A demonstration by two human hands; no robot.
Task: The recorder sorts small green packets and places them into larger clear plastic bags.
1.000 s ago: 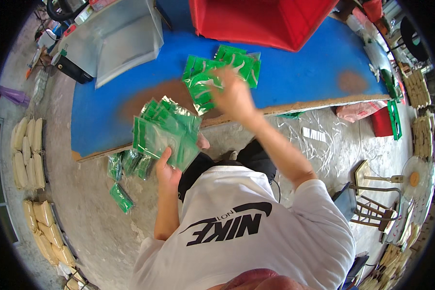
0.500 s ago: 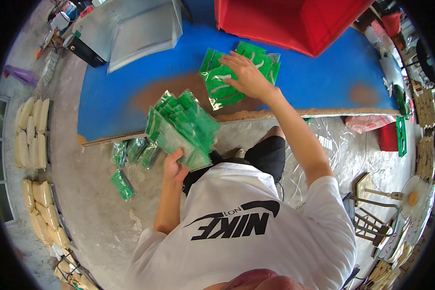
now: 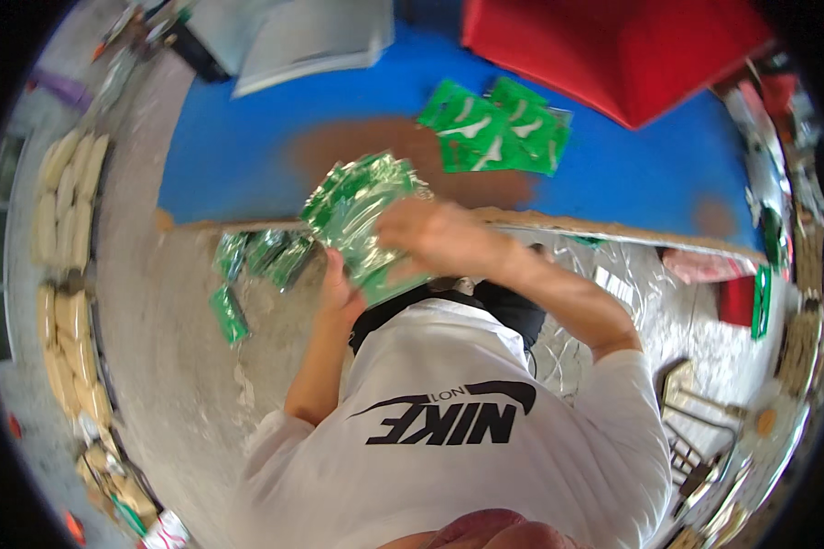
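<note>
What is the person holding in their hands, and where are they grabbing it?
A stack of green packets. The left hand grips its lower edge from below; the right hand is on its right side, blurred.

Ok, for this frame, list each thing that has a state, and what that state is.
Left hand: gripping the stack from below.
Right hand: on the stack, blurred.
Stack of green packets: held above the floor, fanned.
Packets on blue table: lying flat, overlapping.
Packets on floor: scattered loose.

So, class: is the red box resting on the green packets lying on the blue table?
No, the red box sits beside the green packets on the blue table, with blue surface showing between them.
</note>
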